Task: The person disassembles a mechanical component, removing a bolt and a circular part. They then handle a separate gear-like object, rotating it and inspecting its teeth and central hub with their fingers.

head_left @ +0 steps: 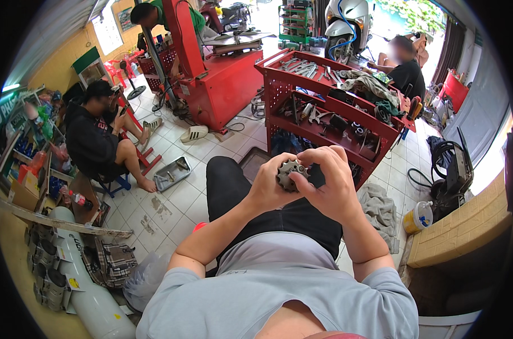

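Fingers of my left hand (266,183) clamp a toothed metal part (286,170) above my lap (267,219); my right hand (332,181) pinches at its face. Probably I'm checking or adjusting it, which calls for a steady left hold. Its face points up toward me, long axis hidden; red cart (279,85) stands farther, right

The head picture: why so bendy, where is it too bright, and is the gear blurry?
In the head view, the fisheye lens bends straight edges near the dark rim, like the grey panel's; in the head view, the doorway by the scooter glares white; in the head view, the gear between the left hand and right hand looks fairly clear, its teeth showing.
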`<act>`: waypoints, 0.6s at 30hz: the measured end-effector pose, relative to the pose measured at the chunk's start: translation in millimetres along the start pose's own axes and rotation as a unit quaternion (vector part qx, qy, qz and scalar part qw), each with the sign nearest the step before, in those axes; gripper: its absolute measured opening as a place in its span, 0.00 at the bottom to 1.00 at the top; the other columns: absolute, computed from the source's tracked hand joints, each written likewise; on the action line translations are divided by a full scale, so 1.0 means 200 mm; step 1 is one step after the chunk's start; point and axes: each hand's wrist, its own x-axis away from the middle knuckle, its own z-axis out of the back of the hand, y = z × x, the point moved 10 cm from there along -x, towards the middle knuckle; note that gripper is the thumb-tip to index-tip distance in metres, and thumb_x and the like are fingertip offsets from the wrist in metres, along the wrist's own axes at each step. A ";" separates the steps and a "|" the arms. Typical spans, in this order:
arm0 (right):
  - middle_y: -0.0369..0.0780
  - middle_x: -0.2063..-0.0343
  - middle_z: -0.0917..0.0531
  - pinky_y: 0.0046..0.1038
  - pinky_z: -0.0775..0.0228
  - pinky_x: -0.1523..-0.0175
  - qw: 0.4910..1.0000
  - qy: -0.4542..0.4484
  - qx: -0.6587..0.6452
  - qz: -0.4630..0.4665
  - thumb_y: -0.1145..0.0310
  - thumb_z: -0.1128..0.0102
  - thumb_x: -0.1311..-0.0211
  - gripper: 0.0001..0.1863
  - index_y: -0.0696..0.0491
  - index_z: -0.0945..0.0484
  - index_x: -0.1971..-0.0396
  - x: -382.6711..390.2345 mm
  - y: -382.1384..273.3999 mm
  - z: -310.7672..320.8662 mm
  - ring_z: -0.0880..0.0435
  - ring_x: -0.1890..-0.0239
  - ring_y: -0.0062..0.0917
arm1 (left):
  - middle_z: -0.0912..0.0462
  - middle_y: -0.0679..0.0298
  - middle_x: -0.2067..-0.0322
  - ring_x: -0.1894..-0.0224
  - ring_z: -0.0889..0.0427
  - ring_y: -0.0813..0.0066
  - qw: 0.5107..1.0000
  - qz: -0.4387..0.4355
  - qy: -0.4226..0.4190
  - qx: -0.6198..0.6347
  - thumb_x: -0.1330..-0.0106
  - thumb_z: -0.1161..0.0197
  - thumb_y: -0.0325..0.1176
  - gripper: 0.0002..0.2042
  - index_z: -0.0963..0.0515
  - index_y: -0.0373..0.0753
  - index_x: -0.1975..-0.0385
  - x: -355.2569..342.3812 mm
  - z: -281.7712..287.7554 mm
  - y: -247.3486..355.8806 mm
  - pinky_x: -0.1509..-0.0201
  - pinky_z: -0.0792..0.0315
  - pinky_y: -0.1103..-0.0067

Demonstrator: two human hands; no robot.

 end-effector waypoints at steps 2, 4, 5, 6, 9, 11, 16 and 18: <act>0.36 0.66 0.17 0.32 0.35 0.49 1.000 -0.013 -0.008 0.004 0.76 0.29 0.58 0.22 0.52 0.23 0.58 0.01 0.01 -0.02 0.19 0.62 0.31 | 0.17 0.60 0.69 0.69 0.18 0.74 1.000 0.026 -0.005 0.005 0.54 0.21 0.36 0.25 0.25 0.35 0.59 0.00 0.00 -0.01 0.61 0.24 0.77; 0.36 0.67 0.17 0.32 0.35 0.49 1.000 -0.014 -0.024 0.010 0.76 0.29 0.57 0.22 0.52 0.23 0.58 0.00 0.00 -0.01 0.19 0.63 0.31 | 0.17 0.60 0.69 0.68 0.18 0.74 0.999 0.041 -0.010 0.010 0.54 0.21 0.36 0.25 0.25 0.35 0.59 0.00 -0.01 -0.02 0.61 0.24 0.76; 0.36 0.67 0.17 0.32 0.35 0.49 0.999 -0.015 -0.031 0.013 0.76 0.29 0.57 0.21 0.52 0.23 0.59 0.00 -0.01 -0.01 0.19 0.63 0.31 | 0.17 0.60 0.69 0.68 0.18 0.74 0.999 0.042 -0.011 0.012 0.54 0.21 0.37 0.25 0.25 0.35 0.59 0.00 -0.01 -0.02 0.61 0.24 0.76; 0.36 0.68 0.18 0.32 0.35 0.50 1.000 -0.001 -0.025 0.017 0.75 0.30 0.57 0.21 0.52 0.23 0.59 -0.01 -0.02 0.01 0.19 0.64 0.31 | 0.17 0.60 0.69 0.69 0.18 0.74 0.999 0.044 -0.013 0.014 0.54 0.21 0.37 0.25 0.25 0.35 0.59 0.00 -0.01 -0.02 0.61 0.24 0.76; 0.37 0.69 0.20 0.33 0.36 0.52 1.000 0.018 -0.005 0.015 0.74 0.32 0.56 0.20 0.52 0.23 0.59 -0.02 -0.03 0.02 0.20 0.65 0.31 | 0.17 0.60 0.69 0.68 0.18 0.74 0.999 0.045 -0.014 0.010 0.53 0.21 0.36 0.24 0.25 0.35 0.59 0.00 -0.01 -0.01 0.61 0.24 0.77; 0.38 0.68 0.20 0.33 0.36 0.51 1.000 -0.002 0.008 -0.003 0.74 0.33 0.57 0.20 0.53 0.23 0.58 0.00 0.00 0.00 0.20 0.64 0.32 | 0.17 0.60 0.69 0.68 0.18 0.75 1.000 0.023 -0.010 0.010 0.54 0.21 0.36 0.24 0.25 0.35 0.59 0.00 0.00 -0.01 0.61 0.24 0.77; 0.38 0.67 0.19 0.33 0.35 0.50 0.999 -0.014 -0.032 0.021 0.75 0.31 0.56 0.20 0.53 0.23 0.59 0.00 -0.02 -0.01 0.21 0.62 0.32 | 0.16 0.60 0.67 0.66 0.17 0.75 0.997 0.062 -0.021 0.034 0.52 0.22 0.35 0.24 0.25 0.35 0.58 0.01 -0.01 -0.03 0.60 0.24 0.77; 0.38 0.66 0.19 0.33 0.34 0.49 0.999 -0.009 -0.029 0.019 0.77 0.31 0.57 0.20 0.54 0.23 0.59 -0.01 -0.04 0.00 0.21 0.61 0.33 | 0.16 0.60 0.67 0.66 0.17 0.75 0.998 0.048 -0.020 0.031 0.51 0.23 0.34 0.23 0.25 0.35 0.58 0.00 -0.01 -0.01 0.60 0.23 0.77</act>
